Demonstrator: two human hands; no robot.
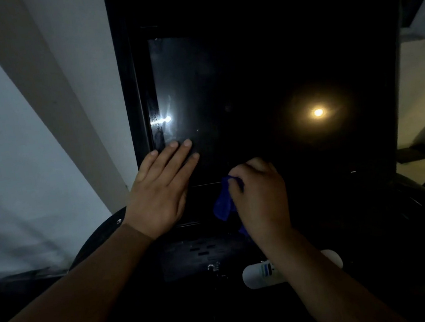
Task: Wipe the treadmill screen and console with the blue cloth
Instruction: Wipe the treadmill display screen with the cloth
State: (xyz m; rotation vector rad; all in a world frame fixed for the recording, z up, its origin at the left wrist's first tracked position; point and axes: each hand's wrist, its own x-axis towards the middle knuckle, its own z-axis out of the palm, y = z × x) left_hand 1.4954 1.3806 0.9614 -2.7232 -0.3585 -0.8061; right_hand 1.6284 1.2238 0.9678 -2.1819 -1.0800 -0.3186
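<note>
The treadmill's tall black screen (249, 76) fills the middle of the head view, dark, with a white glare at its left edge and a round yellow reflection at the right. My left hand (161, 191) lies flat on the screen's lower left corner, fingers together and extended. My right hand (260, 197) is closed on the blue cloth (223, 205) and presses it against the screen's bottom edge; most of the cloth is hidden under the hand. Below lies the dusty black console (199, 258).
A white bottle (257, 275) with a blue label lies on the console under my right forearm. A pale wall (15, 131) stands to the left, and a lighter floor area with dark shapes to the right (424, 108). The curved treadmill handle (102, 233) is at lower left.
</note>
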